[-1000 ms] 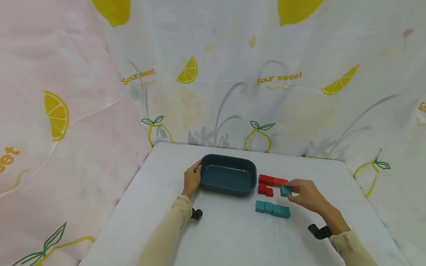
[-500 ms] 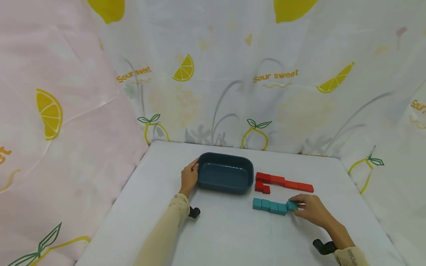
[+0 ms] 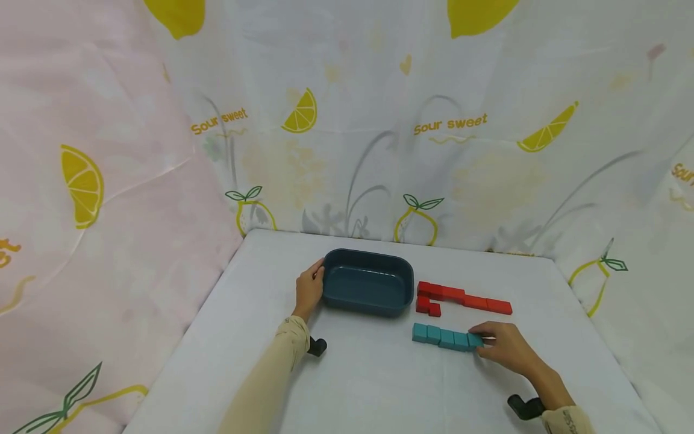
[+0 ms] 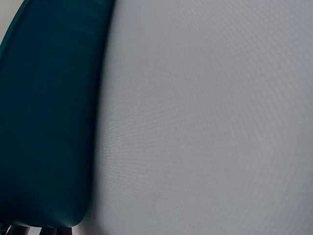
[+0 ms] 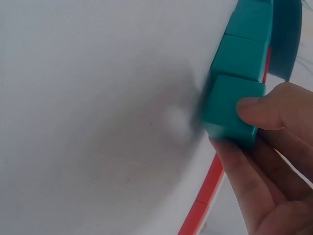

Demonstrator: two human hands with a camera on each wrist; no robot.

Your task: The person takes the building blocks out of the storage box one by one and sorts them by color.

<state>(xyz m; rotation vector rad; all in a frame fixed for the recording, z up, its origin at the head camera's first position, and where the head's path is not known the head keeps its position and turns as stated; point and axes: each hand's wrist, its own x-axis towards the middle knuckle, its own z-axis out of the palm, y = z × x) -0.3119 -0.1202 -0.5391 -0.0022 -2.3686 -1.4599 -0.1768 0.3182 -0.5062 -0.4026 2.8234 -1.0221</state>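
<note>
My right hand [image 3: 503, 348] pinches a teal block [image 5: 232, 107] between thumb and fingers, at the right end of a row of teal blocks [image 3: 440, 336]. In the right wrist view this block sits against its neighbour in the row [image 5: 239, 56]. A dark blue rectangular dish [image 3: 371, 307] stands left of the blocks, with nothing visible inside. My left hand [image 3: 308, 294] holds the dish at its left end. The left wrist view shows the dish's outer wall [image 4: 49, 117], with only dark fingertips at the bottom edge.
Behind the teal row lies a line of red blocks [image 3: 452, 294]. Smaller red blocks [image 3: 428, 306] sit at its left end, close to the dish. A white cloth [image 3: 374, 386] covers the table, and a lemon-print curtain [image 3: 358, 169] hangs at the back and left.
My right hand has carried the teal block from beside the red line toward me, then left against the teal row's right end. The left hand stays at the dish.
</note>
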